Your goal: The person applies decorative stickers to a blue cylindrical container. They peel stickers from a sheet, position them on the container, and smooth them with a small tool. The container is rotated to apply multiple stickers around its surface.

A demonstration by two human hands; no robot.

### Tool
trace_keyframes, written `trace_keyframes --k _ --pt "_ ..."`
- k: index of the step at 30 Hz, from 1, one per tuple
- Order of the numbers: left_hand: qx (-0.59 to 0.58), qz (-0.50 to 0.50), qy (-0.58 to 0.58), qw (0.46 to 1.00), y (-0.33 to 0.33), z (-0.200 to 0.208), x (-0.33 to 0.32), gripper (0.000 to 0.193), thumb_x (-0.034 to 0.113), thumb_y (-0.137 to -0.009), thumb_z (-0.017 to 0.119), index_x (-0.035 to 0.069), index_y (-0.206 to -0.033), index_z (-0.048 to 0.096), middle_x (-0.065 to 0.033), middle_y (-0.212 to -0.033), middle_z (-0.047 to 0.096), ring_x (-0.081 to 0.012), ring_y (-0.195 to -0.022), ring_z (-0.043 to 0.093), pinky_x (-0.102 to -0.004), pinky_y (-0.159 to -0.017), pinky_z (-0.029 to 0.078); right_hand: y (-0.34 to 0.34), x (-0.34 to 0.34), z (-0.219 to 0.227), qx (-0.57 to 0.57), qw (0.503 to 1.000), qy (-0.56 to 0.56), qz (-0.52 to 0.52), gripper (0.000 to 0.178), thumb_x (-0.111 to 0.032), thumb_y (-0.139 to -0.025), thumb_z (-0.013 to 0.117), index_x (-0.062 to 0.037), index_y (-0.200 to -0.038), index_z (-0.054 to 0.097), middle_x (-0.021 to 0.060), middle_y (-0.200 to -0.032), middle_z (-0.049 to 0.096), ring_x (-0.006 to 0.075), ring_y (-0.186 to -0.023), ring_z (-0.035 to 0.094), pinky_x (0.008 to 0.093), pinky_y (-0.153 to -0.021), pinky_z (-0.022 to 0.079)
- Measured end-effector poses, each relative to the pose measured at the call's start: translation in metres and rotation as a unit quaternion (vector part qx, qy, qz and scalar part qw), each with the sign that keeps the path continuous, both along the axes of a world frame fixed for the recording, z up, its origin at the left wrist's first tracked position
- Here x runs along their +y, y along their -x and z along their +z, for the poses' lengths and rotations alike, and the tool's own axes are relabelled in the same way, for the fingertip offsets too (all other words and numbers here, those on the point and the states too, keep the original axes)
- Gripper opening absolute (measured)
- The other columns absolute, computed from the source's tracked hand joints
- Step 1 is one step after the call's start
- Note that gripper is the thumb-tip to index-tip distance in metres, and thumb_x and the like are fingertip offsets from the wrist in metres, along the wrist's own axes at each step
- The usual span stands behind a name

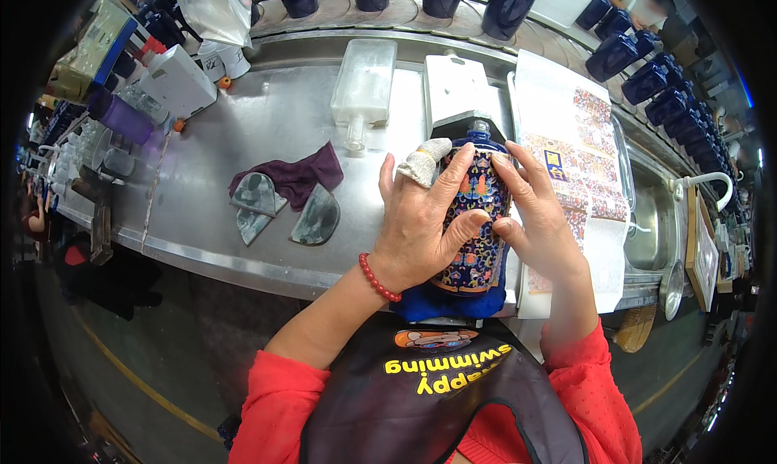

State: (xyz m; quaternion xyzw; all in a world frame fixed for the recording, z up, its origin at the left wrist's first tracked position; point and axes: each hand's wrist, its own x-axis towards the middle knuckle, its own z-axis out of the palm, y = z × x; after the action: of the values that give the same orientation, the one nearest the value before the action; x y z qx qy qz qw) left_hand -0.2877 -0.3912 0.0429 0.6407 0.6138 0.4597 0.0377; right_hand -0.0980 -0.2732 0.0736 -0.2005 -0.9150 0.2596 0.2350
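Worn on the person's head, the fisheye camera looks steeply down from close above the near edge of the counter (198,193), facing across to its far edge; wide coverage bows both edges and includes floor (190,355) below.

Hands (417,229) (547,221) palms-down, thumbs (468,224) nearly touching, forearms (328,326) angled inward

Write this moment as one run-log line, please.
left hand: on patterned bottle | right hand: on same bottle | blue cloth: beneath
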Motion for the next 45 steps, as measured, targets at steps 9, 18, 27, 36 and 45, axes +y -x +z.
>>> trace_keyframes --k 9,18,27,36,45 --pt "-0.020 -0.005 -0.006 1.000 -0.001 -0.002 0.002 0.075 0.061 -0.101 0.050 0.008 -0.154 0.046 -0.0210 -0.139 0.055 -0.0378 -0.134 0.047 -0.0674 -0.115 0.012 0.000 -0.002 0.004 -0.018 1.000 -0.013 -0.010 0.069 -0.052 -0.096 0.066 -0.0096 -0.149 0.053 0.0216 -0.155 0.041 0.0316 -0.106 0.058 0.0430 -0.097 0.052" --pt "0.001 0.001 0.001 1.000 0.000 0.000 0.000 0.073 0.057 -0.103 0.049 0.002 -0.151 0.047 -0.0197 -0.141 0.056 -0.0359 -0.134 0.048 -0.0530 -0.117 0.016 0.001 -0.002 0.005 -0.022 1.000 -0.017 -0.009 0.070 -0.053 -0.095 0.066 -0.0100 -0.150 0.053 0.0218 -0.155 0.041 0.0324 -0.107 0.058 0.0434 -0.097 0.051" --pt "0.001 0.001 0.005 1.000 0.000 0.000 0.000 0.074 0.058 -0.103 0.049 0.002 -0.151 0.047 -0.0201 -0.142 0.055 -0.0363 -0.136 0.048 -0.0562 -0.117 0.014 0.001 -0.003 0.003 -0.013 1.000 -0.008 -0.010 0.070 -0.052 -0.095 0.066 -0.0109 -0.150 0.053 0.0219 -0.154 0.041 0.0321 -0.105 0.058 0.0434 -0.096 0.051" --pt "-0.012 0.006 -0.018 1.000 -0.001 -0.001 0.002 0.073 0.057 -0.100 0.054 0.008 -0.154 0.046 -0.0205 -0.140 0.055 -0.0378 -0.132 0.048 -0.0654 -0.115 0.014 0.000 -0.003 0.004 -0.012 1.000 -0.008 -0.005 0.071 -0.050 -0.097 0.065 -0.0091 -0.152 0.050 0.0232 -0.155 0.040 0.0336 -0.111 0.057 0.0441 -0.099 0.050" --pt "-0.055 -0.055 0.015 0.997 0.006 -0.010 -0.031 0.072 0.057 -0.096 0.061 0.016 -0.154 0.049 -0.0190 -0.149 0.050 -0.0376 -0.139 0.042 -0.0586 -0.118 0.013 -0.025 -0.015 -0.005 0.003 0.999 0.047 0.007 0.078 -0.054 -0.096 0.065 -0.0073 -0.155 0.044 0.0258 -0.157 0.036 0.0398 -0.134 0.051 0.0456 -0.110 0.044"
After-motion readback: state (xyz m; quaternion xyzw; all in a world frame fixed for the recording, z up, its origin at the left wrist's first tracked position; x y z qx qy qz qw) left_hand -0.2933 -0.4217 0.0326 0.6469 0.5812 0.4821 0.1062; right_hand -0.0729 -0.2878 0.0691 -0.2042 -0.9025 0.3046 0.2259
